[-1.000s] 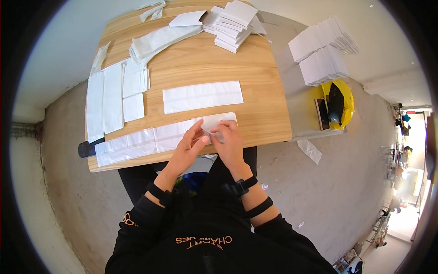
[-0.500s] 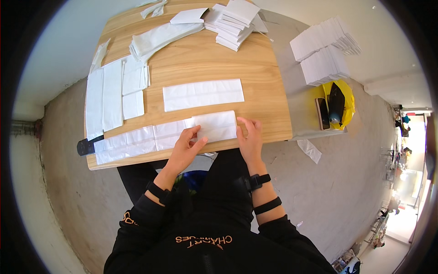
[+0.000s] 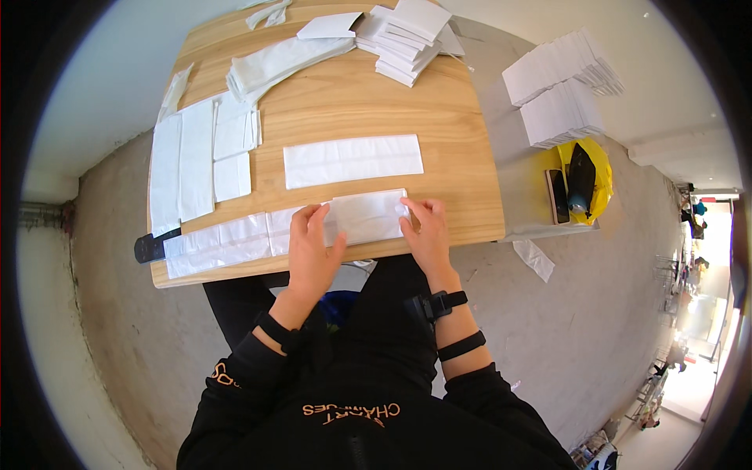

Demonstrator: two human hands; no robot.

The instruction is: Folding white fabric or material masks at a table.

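Observation:
A long strip of white translucent plastic sleeve (image 3: pixel 235 239) lies along the table's near edge, creased crosswise. At its right end is a whiter rectangular section (image 3: pixel 366 216); whether that is a folded layer or a flat sheet inside I cannot tell. My left hand (image 3: pixel 313 247) rests over the strip at this section's left side, thumb and fingers apart. My right hand (image 3: pixel 427 235) is at its right end, index fingertip and thumb tip touching the edge with a gap between them. Just beyond lies a separate flat white sleeve (image 3: pixel 352 160).
Flat white sleeves (image 3: pixel 196 160) lie at the table's left, over a black object (image 3: pixel 149 248). Further back are a pile of sleeves (image 3: pixel 274 66) and stacked white folded cards (image 3: pixel 403 47). More white stacks (image 3: pixel 556 94), a phone (image 3: pixel 557 196) and a yellow bag (image 3: pixel 601 180) stand on the right.
My left hand has turned more upright and shifted slightly left, its fingers spreading. My right fingertips have moved slightly left onto the strip's right end.

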